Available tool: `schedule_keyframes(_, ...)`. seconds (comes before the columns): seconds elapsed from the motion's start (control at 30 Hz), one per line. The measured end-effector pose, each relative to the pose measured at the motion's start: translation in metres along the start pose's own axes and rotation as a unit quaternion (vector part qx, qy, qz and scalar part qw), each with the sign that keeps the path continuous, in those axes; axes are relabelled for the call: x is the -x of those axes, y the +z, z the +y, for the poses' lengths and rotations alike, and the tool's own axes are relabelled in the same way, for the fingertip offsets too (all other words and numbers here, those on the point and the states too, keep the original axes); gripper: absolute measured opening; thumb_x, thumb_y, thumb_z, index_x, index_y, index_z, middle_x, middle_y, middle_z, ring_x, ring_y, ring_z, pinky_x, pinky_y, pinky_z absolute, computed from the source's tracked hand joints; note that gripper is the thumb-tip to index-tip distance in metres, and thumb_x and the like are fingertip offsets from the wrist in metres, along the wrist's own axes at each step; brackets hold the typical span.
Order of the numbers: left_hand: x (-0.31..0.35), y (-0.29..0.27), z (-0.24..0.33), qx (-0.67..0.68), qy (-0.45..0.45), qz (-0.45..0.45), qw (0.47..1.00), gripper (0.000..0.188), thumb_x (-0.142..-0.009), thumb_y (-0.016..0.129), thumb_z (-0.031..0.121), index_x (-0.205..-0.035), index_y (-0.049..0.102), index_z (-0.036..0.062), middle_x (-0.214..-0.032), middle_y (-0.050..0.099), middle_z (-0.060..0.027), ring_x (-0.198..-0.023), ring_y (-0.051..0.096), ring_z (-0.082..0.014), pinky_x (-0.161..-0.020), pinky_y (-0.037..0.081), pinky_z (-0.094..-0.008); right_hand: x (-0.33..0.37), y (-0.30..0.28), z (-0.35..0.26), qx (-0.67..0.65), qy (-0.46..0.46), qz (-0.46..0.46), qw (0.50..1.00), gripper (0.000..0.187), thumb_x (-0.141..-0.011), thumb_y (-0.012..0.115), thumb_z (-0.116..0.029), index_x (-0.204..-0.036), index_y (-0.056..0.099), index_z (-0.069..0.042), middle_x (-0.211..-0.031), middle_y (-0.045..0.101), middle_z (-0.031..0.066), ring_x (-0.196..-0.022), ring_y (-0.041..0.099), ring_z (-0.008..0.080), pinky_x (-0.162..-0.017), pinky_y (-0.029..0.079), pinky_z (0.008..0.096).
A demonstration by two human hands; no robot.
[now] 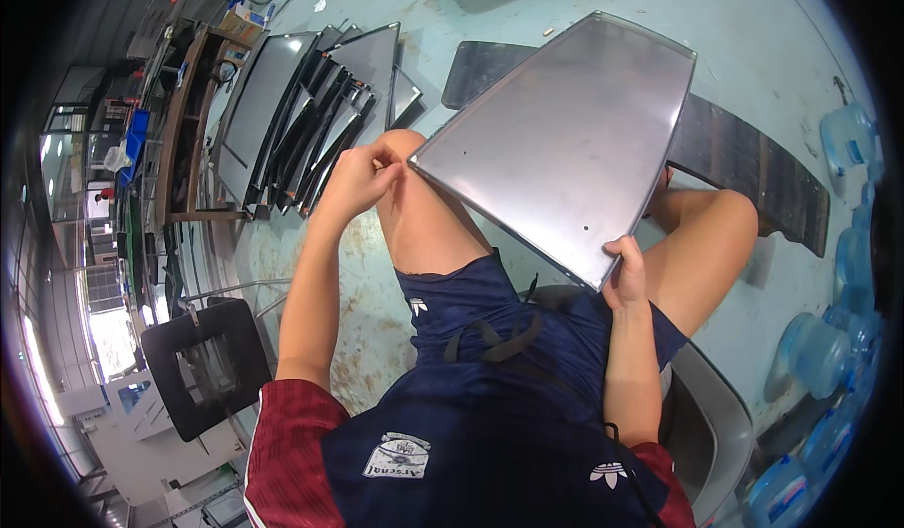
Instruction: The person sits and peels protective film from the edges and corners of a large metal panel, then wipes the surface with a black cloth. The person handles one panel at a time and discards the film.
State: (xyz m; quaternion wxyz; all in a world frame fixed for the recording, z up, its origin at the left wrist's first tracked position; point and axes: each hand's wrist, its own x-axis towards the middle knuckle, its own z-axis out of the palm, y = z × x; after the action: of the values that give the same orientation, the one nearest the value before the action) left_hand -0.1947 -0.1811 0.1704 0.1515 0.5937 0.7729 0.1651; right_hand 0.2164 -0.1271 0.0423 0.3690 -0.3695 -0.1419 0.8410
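A large flat panel with a dull silver face and thin edge frame rests tilted across my knees. My right hand grips its near right corner, thumb on top of the face and fingers hidden beneath. Close to the panel's left corner, over my left knee, my left hand is closed with the fingertips pinched together. A small gap separates it from the corner, and what it pinches, if anything, is too small to make out. Two small dark holes show in the panel's face.
Several similar panels lean in a stack at the left, beside a brown wooden rack. Dark boards lie on the floor beyond my legs. Blue water jugs line the right side. A black-seated chair stands at the left.
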Motion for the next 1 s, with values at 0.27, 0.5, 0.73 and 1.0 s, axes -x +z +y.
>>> schedule_keyframes(0.27,-0.035,0.009,0.033,-0.108,-0.120,-0.109,0.981,0.043,-0.078,0.076,0.037,-0.067,0.073,-0.0048,-0.069,0.072,-0.0195,-0.067,0.073,-0.0325,-0.067,0.058,-0.0393,0.001,0.001,0.002,0.000,-0.009,-0.005,1.000,0.043,-0.083,0.055,-0.007,-0.125,0.056,0.002,-0.115,0.063,0.0119,-0.107,0.063,0.0248,-0.097,0.053,0.0386)
schedule_keyframes(0.5,-0.058,0.012,0.042,-0.297,-0.142,-0.211,0.920,0.040,-0.079,0.074,0.033,-0.100,0.075,-0.0009,-0.105,0.074,-0.0259,-0.102,0.072,-0.0421,-0.091,0.058,-0.0474,0.000,-0.003,0.006,0.008,-0.013,0.013,1.000,0.047,-0.080,0.059,-0.009,-0.126,0.056,0.004,-0.115,0.063,0.0136,-0.107,0.063,0.0257,-0.097,0.053,0.0392)
schedule_keyframes(0.73,-0.061,0.015,0.030,-0.234,0.014,-0.275,0.932,0.029,-0.081,0.068,0.022,-0.106,0.072,0.0092,-0.100,0.071,-0.0231,-0.099,0.068,-0.0432,-0.086,0.055,-0.0512,0.000,-0.008,0.010,0.037,0.021,0.035,0.999,0.033,-0.081,0.060,-0.010,-0.113,0.062,0.000,-0.102,0.067,0.0092,-0.096,0.067,0.0210,-0.091,0.054,0.0376)
schedule_keyframes(1.0,-0.060,0.010,0.006,-0.139,-0.033,-0.236,0.961,0.030,-0.078,0.074,0.019,-0.070,0.066,-0.0097,-0.062,0.058,-0.0266,-0.057,0.065,-0.0304,-0.061,0.051,-0.0436,0.004,-0.001,0.002,0.019,0.014,-0.040,0.999,0.032,-0.086,0.059,-0.011,-0.117,0.055,-0.005,-0.103,0.059,0.0048,-0.092,0.059,0.0142,-0.079,0.051,0.0325)
